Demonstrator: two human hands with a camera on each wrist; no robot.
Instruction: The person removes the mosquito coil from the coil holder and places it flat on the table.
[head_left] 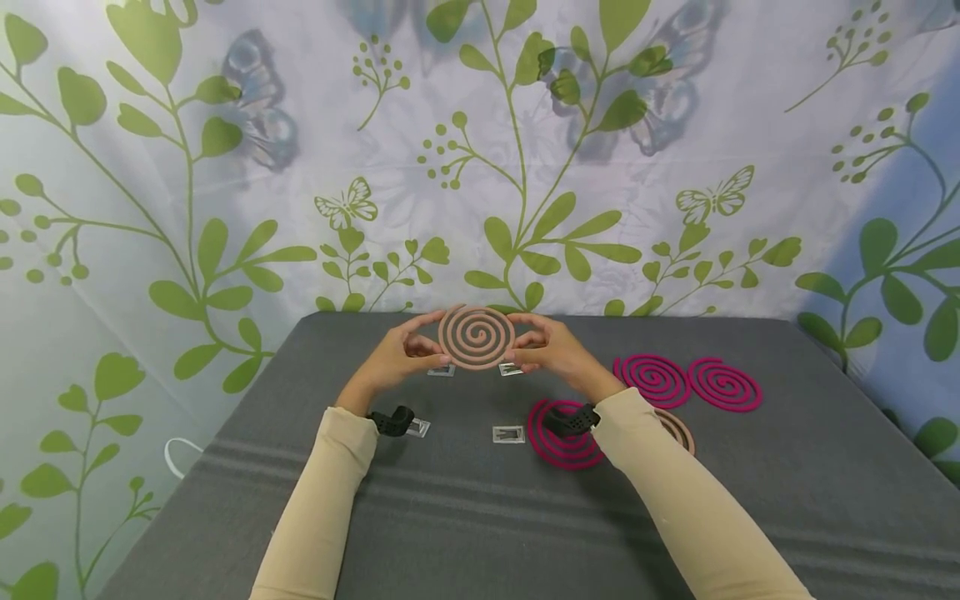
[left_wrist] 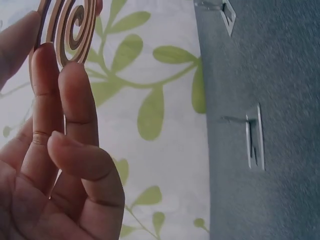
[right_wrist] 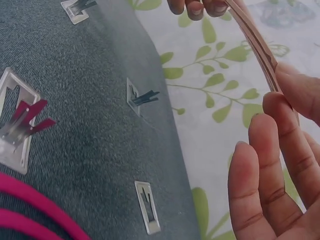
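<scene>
Both hands hold up a tan mosquito coil (head_left: 480, 335) between them, above the back of the grey table. On its left edge the thumb and fingers of my left hand (head_left: 396, 354) pinch it. My right hand (head_left: 557, 354) pinches the opposite edge; in the right wrist view the coil (right_wrist: 256, 44) appears nearly edge-on between thumb and index finger, the other fingers standing off it. The left wrist view shows the coil's spiral (left_wrist: 79, 30) above the fingertips. Several metal coil stands, including one front stand (head_left: 508, 434), lie below the hands.
Two pink coils (head_left: 652, 381) lie side by side at the right. Another pink coil (head_left: 538, 446) is partly hidden by the right wrist's black band (head_left: 570, 419). A tan coil (head_left: 682, 429) shows beside the right sleeve. A leaf-patterned curtain (head_left: 465, 208) hangs behind the grey table (head_left: 450, 533).
</scene>
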